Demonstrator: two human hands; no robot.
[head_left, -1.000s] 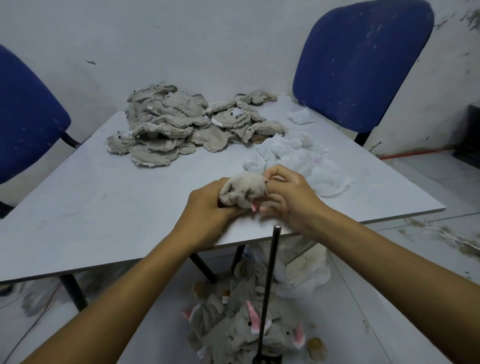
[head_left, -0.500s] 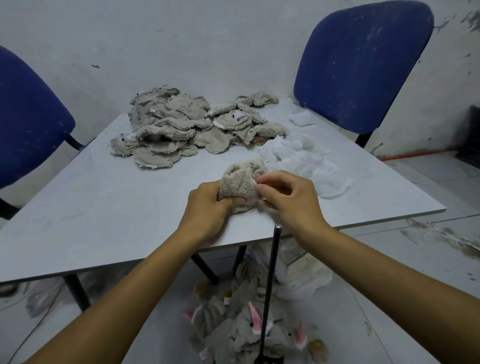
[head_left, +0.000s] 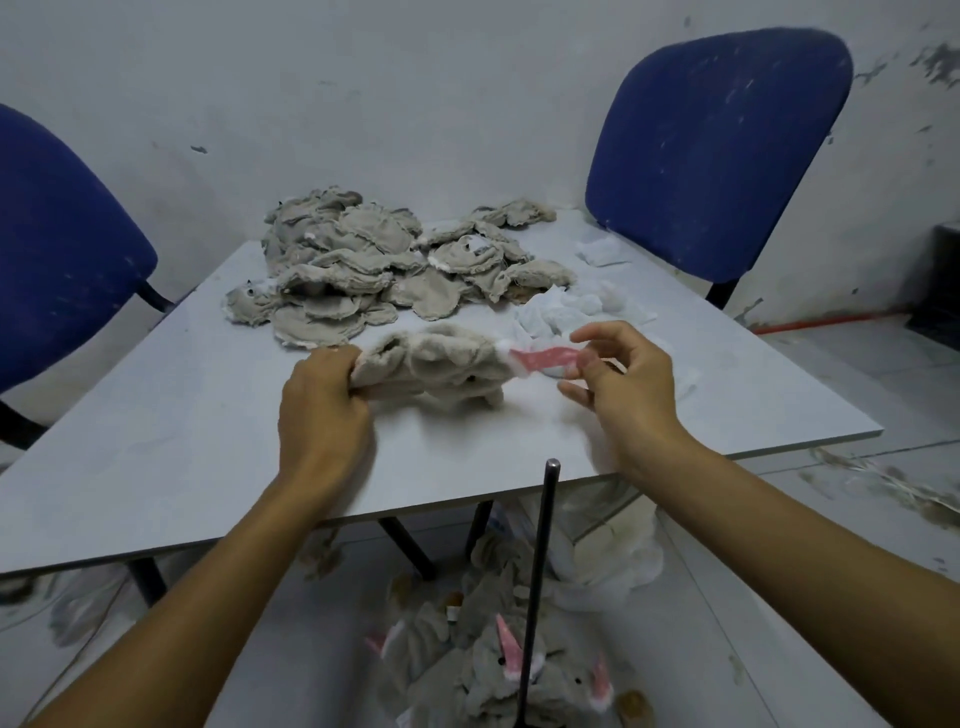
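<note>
A beige plush toy skin (head_left: 441, 364) is stretched out just above the grey table (head_left: 156, 441). My left hand (head_left: 322, 405) grips its left end with curled fingers. My right hand (head_left: 618, 384) pinches the tip of a pink ear (head_left: 543, 358) that sticks out of the skin's right end and pulls it straight.
A heap of beige plush skins (head_left: 374, 260) lies at the table's back, with white stuffing scraps (head_left: 571, 317) to its right. Two blue chairs (head_left: 717, 145) flank the table. A thin metal rod (head_left: 540, 571) stands upright before the near edge, over finished plush toys (head_left: 498, 670) on the floor.
The bunched skin has been turned out and stretched wide. My hands have moved apart, and the pink ear has been pulled out to the right.
</note>
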